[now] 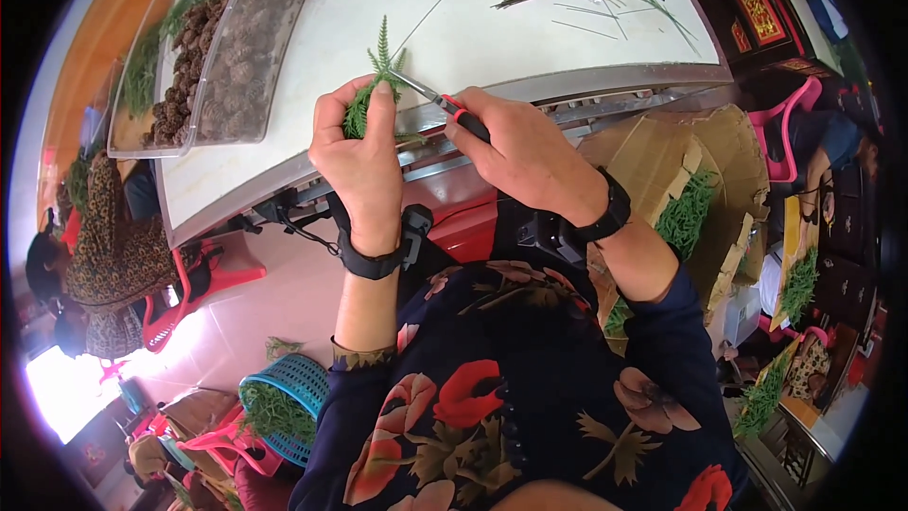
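There's a clear bin of pine cones (222, 57) up at 11 o'clock, a blue basket of greenery (282, 405) down at 7, and a cardboard box of green sprigs (695, 199) around 3.

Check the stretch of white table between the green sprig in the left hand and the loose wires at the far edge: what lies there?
Head view: between the green sprig and the loose wires, the white table is bare.
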### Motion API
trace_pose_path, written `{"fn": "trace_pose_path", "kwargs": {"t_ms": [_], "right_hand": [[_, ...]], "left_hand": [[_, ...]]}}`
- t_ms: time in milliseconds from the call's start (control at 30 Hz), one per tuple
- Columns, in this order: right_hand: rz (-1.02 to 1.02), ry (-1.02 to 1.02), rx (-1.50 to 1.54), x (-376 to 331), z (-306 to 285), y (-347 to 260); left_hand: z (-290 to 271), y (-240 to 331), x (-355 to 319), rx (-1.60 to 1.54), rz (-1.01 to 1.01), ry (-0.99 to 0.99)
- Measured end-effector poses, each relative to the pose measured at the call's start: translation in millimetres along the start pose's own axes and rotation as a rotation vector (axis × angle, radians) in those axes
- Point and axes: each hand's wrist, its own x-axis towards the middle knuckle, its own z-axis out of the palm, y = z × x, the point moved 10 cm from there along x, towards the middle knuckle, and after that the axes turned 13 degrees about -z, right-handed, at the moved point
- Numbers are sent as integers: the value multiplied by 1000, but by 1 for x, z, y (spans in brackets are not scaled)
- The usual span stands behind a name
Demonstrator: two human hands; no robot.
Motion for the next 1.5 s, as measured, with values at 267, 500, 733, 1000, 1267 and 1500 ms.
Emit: {"fn": "trace_pose_path", "kwargs": {"t_ms": [267,500,733,1000,1267,1500], "right_hand": [[-96,38,-37,3,-7,-2],[-202,22,-122,9,-15,-2],[-374,31,-159,13,-22,-11],[-606,26,-236,22,-24,-17],[-860,53,-263,28,-23,-40],[-850,79,-341,32,-19,-33]], "left_hand": [[0,6,2,60,-4,-17],[2,-9,5,-126,-232,-167],[6,-12,3,-149,-333,-276],[24,-32,-4,-307,-574,-623],[32,-36,-12,-360,-651,-726],[30,-25,-11,-194,-523,-684]]}}
